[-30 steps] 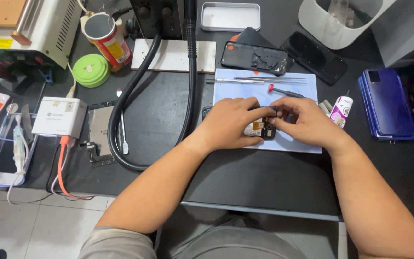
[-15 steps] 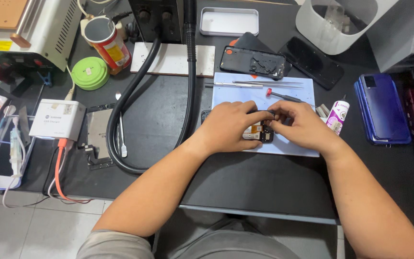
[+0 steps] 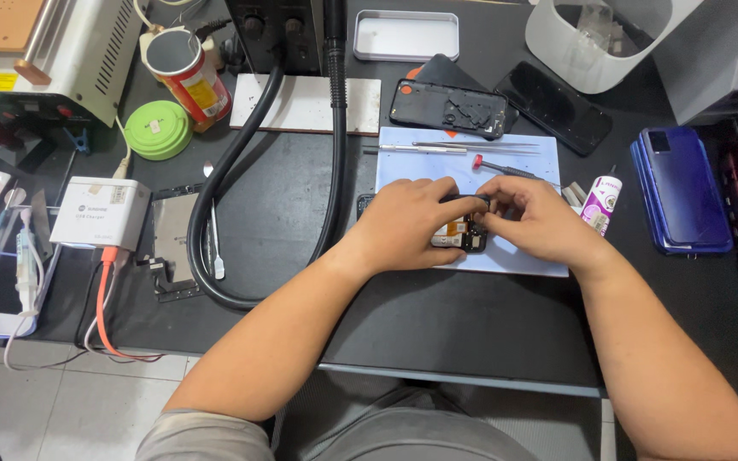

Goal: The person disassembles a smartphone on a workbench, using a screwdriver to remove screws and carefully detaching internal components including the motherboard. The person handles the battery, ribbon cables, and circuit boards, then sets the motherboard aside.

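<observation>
Dark workbench (image 3: 437,324) carries a pale blue rectangular work mat (image 3: 514,256). On it lies a small opened phone body with exposed black and orange parts (image 3: 461,235), pinched from both sides: left hand (image 3: 407,224) clasps its left end, right hand (image 3: 533,220) its right. Just beyond the fingers lies a red-tipped screwdriver (image 3: 506,169).

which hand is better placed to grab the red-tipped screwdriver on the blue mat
Right, probably. The right hand lies just below the red-tipped screwdriver, while the left hand sits farther over, its palm pressing down the opened phone on the blue mat.
</observation>
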